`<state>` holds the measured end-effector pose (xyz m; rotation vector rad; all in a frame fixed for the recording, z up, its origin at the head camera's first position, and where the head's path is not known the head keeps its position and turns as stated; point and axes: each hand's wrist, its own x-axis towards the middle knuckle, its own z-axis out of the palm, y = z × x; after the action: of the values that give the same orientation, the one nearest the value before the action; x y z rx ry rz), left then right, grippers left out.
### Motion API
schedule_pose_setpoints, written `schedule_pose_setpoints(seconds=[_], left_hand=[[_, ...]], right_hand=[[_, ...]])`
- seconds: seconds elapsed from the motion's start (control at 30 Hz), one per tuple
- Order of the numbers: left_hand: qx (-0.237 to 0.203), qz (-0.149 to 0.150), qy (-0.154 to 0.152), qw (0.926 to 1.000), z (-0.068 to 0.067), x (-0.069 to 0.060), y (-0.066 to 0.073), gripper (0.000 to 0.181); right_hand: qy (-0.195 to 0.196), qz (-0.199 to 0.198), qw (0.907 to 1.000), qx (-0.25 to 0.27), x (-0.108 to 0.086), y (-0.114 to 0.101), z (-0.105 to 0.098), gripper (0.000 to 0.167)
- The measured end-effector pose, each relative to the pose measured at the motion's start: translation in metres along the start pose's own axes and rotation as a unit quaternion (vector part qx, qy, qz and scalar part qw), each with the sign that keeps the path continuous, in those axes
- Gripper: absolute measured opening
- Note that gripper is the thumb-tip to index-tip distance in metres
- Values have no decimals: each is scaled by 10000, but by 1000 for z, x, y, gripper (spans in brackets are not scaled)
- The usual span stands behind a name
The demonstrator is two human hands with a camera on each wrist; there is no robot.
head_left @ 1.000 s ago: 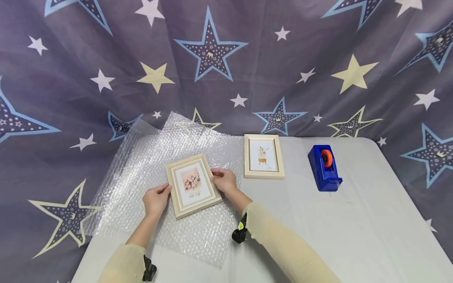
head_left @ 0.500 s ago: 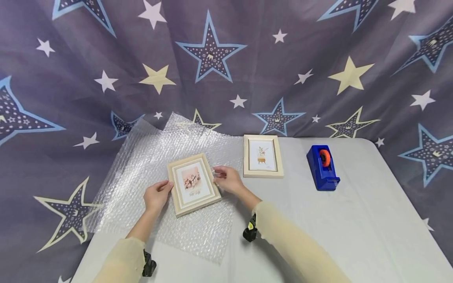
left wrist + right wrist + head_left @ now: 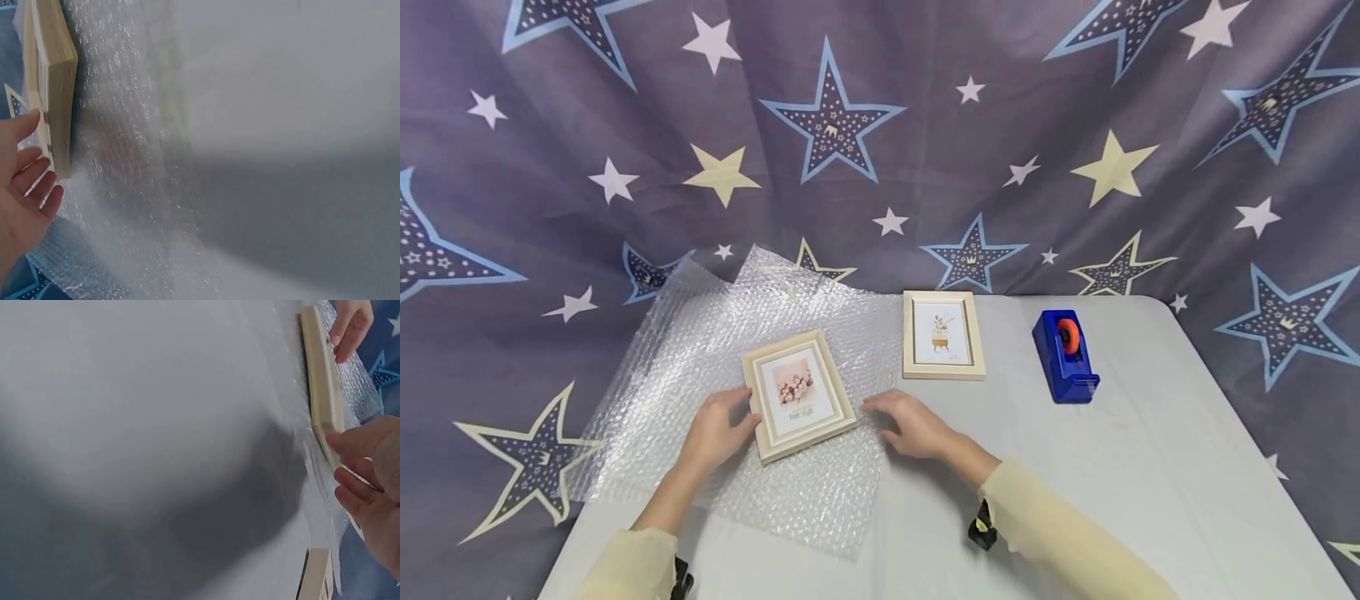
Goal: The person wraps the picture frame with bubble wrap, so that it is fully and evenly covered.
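Observation:
A pale wooden picture frame [image 3: 797, 392] with a pink flower print lies face up, slightly turned, on a sheet of bubble wrap [image 3: 685, 358]. At its left edge is my left hand [image 3: 711, 429], thumb and fingertips against or very near the wood. The left wrist view shows that hand's fingers loosely spread beside the frame's side [image 3: 60, 106]. My right hand [image 3: 917, 425] hovers just right of the frame with relaxed fingers and holds nothing. In the right wrist view its fingers [image 3: 353, 487] appear close to the frame's corner; contact is unclear.
A second wooden frame [image 3: 907, 337] with a potted plant print lies at the back, by the wrap's right edge. Farther right stands a blue tape dispenser [image 3: 1063, 367] with an orange roll. A starred curtain [image 3: 925, 167] hangs behind the white table [image 3: 1150, 483].
My right hand has let go of the frame's right edge and drawn back toward me and right. My left hand's fingers have loosened and spread at the left edge. The frame stays on the wrap.

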<state>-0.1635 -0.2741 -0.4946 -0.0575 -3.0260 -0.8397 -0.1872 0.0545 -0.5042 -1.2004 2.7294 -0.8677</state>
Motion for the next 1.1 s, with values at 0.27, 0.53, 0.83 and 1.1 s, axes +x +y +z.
schedule_pose_setpoints(seconds=[0.27, 0.53, 0.83, 1.1], left_hand=[[616, 208, -161, 9978, 1, -2, -5, 52], [731, 243, -127, 9969, 1, -1, -5, 51], [721, 242, -122, 9970, -2, -3, -5, 52], [557, 303, -235, 9977, -3, -2, -6, 52]], right_hand=[[127, -517, 9971, -543, -16, -4, 13, 44], [217, -1091, 9901, -853, -25, -5, 26, 40], [380, -1423, 9869, -655, -21, -6, 29, 19], [972, -457, 9932, 457, -3, -11, 25, 7]])
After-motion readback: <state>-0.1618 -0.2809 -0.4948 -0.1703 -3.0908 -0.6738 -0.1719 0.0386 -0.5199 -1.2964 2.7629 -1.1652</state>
